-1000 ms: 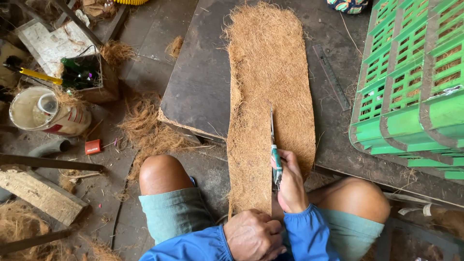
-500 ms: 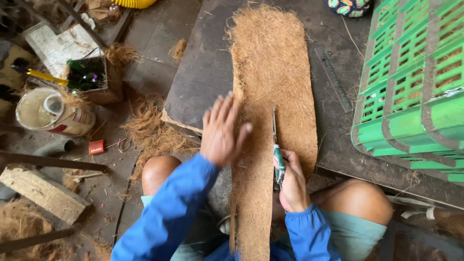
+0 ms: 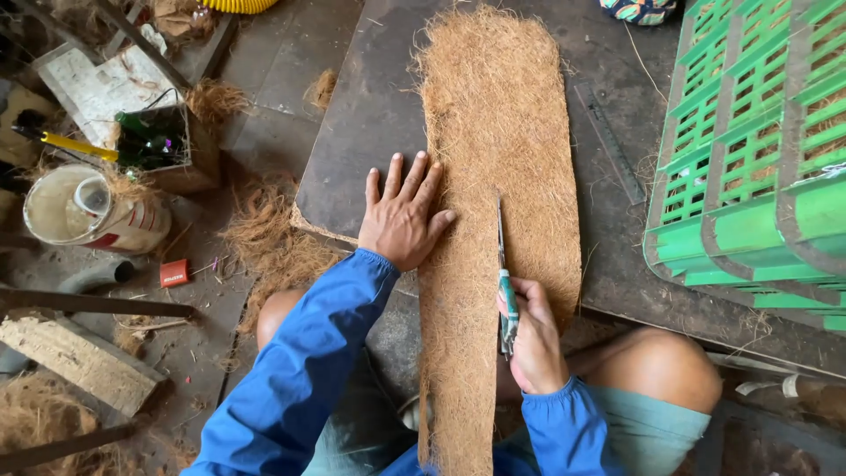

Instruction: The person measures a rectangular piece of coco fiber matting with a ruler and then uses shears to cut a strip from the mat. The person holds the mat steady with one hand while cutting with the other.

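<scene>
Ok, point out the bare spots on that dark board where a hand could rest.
Bare board lies left of the coir mat, beyond the left hand. A narrower bare strip runs between the mat and the green crate, shared with a thin dark ruler. The floor at left is crowded: loose fibre, a tin, wood scraps.

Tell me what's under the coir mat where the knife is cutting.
The coir mat lies on a dark board, which shows along both sides. Nearer the knees it overhangs the board's edge. What lies directly beneath the knife blade is covered by fibre.
</scene>
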